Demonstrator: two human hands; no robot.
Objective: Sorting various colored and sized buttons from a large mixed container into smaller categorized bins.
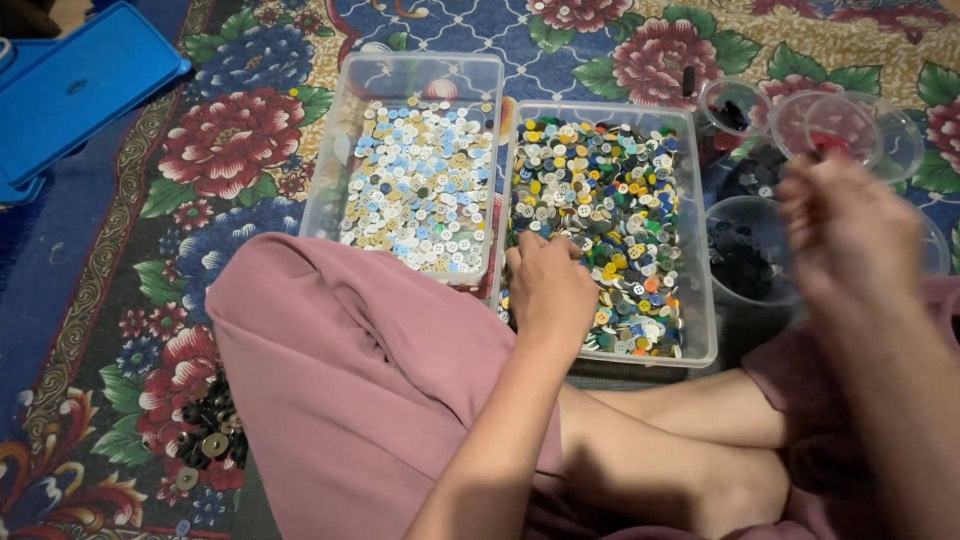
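1. Left hand (548, 285) rested palm down in the clear bin (700, 250) of mixed coloured buttons (610, 200); fingers curled into the pile, grasp itself hidden.
2. Right hand (850, 235) hovered, blurred, above the small round clear cups (840, 125); finger state could not be told.
3. Second clear bin (335, 160), holding pale blue and white buttons (420, 180), sat just left, touching the first.
4. Floral rug (230, 140) lay beneath; blue lid (70, 90) far left.
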